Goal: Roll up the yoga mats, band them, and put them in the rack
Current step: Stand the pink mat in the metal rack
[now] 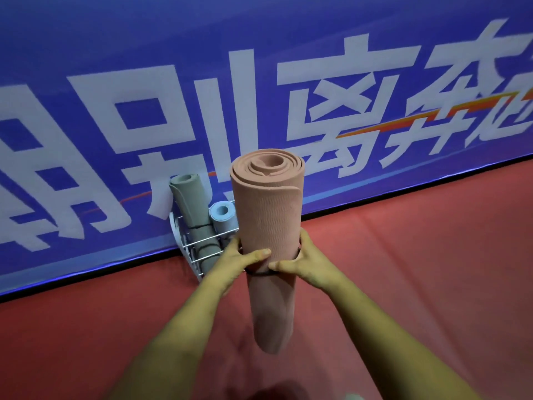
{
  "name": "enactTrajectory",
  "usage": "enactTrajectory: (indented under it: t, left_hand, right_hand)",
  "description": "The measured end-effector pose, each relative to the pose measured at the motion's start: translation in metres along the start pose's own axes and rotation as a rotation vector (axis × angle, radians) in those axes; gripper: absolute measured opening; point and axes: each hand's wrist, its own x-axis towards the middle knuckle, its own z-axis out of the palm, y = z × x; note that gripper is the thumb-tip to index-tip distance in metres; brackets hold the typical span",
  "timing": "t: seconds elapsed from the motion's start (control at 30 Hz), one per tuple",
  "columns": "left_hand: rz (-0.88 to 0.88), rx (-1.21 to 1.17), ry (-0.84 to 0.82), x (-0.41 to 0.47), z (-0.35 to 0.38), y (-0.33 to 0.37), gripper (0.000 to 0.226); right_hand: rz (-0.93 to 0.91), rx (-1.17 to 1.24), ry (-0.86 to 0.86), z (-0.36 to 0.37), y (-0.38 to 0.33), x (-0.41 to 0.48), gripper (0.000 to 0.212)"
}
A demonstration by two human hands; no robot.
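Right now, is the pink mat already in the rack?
No, the left hand and right hand grip the pink mat upright outside the rack, which holds a grey mat and a blue mat.

A grey rolled mat (191,209) fills the left end of the white wire rack (202,243), with a pale-blue rolled mat (223,216) just beside it. The rack's right end is hidden. Red floor (403,255) to the right lies open.

Pink mat (266,203), grey mat (191,203), red floor (418,269)
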Motion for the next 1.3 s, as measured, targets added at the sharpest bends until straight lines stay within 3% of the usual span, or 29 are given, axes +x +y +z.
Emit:
enactTrajectory:
  t: [0.1, 0.2, 0.37, 0.47, 0.63, 0.7, 0.8, 0.9, 1.07, 1.2, 1.3]
  left_hand:
    - [-0.006, 0.075, -0.055, 0.072, -0.002, 0.024, 0.088]
    - [-0.033, 0.124, -0.093, 0.146, -0.003, 0.044, 0.081]
    - [-0.081, 0.234, -0.038, 0.270, 0.001, 0.066, 0.097]
    - [-0.093, 0.234, -0.019, 0.324, 0.009, 0.083, 0.089]
    - [-0.154, 0.299, -0.037, 0.415, 0.004, 0.111, 0.109]
    - [-0.152, 0.354, -0.080, 0.447, -0.002, 0.117, 0.094]
    - [-0.163, 0.328, -0.147, 0.495, -0.020, 0.109, 0.064]
    - [-0.274, 0.284, -0.089, 0.537, -0.046, 0.079, 0.071]
    - [-0.414, 0.702, 0.003, 0.577, -0.080, 0.013, 0.038]
    - [-0.392, 0.897, -0.127, 0.603, -0.089, -0.035, 0.016]
    - [-0.341, 1.142, -0.239, 0.620, -0.100, -0.078, 0.018]
  right_hand:
    - [0.011, -0.017, 0.022, -0.027, -0.010, 0.068, 0.112]
    - [-0.005, -0.008, 0.012, -0.055, -0.011, 0.138, 0.108]
    - [-0.057, -0.002, 0.037, -0.103, -0.010, 0.260, 0.107]
    - [-0.053, -0.033, 0.086, -0.130, -0.017, 0.318, 0.108]
    - [-0.045, -0.094, 0.144, -0.163, -0.031, 0.398, 0.086]
    - [-0.044, -0.107, 0.185, -0.171, -0.031, 0.427, 0.084]
    - [-0.011, -0.117, 0.257, -0.175, -0.022, 0.467, 0.100]
    - [0.016, -0.123, 0.332, -0.177, -0.010, 0.500, 0.101]
    - [0.023, -0.138, 0.380, -0.181, -0.008, 0.536, 0.099]
    - [0.033, -0.137, 0.447, -0.188, -0.012, 0.545, 0.096]
    - [0.009, -0.119, 0.515, -0.195, -0.016, 0.548, 0.093]
